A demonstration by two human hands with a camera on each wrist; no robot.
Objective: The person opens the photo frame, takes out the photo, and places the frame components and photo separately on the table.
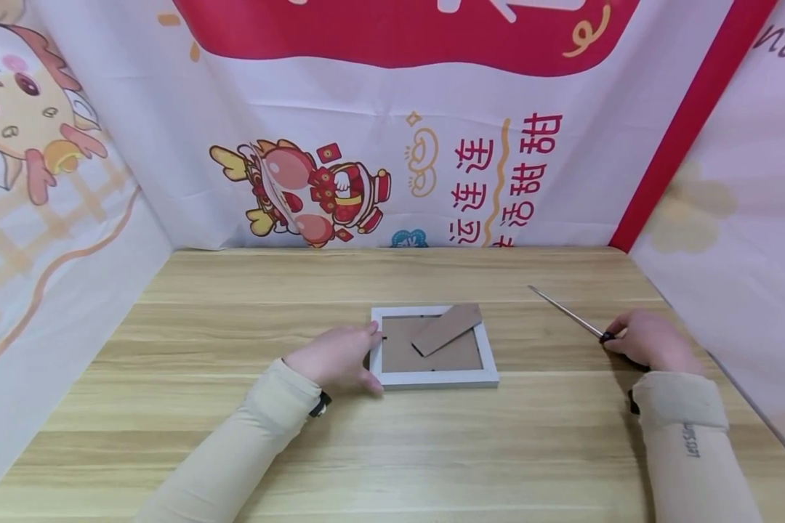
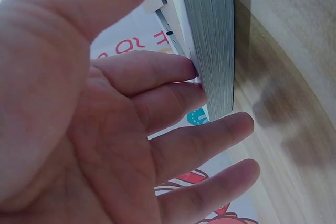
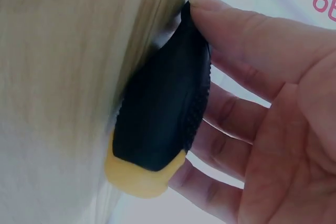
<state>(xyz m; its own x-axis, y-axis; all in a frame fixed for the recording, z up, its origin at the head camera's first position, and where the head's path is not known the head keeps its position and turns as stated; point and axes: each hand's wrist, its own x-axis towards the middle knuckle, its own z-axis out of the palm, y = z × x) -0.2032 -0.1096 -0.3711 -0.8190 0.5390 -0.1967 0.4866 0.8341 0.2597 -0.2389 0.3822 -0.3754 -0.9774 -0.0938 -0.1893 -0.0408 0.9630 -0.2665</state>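
A picture frame (image 1: 438, 378) with a pale border lies back side up on the table, its brown stand leg (image 1: 450, 328) slanting across the backing board (image 1: 402, 345). My left hand (image 1: 336, 356) is at its left side, thumb by the near corner. In the left wrist view, the fairly straight fingers (image 2: 157, 73) reach the frame's grey side edge (image 2: 210, 40), two of them right against it. To the right, my right hand (image 1: 657, 341) holds a screwdriver (image 1: 568, 312), its metal shaft pointing away and left. Its black and yellow handle (image 3: 163, 103) shows in the right wrist view, thumb on the neck.
The wood-grain table (image 1: 432, 450) reaches back to a printed cloth (image 1: 340, 94) hanging behind it. More printed cloth hangs along the left side (image 1: 59, 218) and the right side (image 1: 733, 240).
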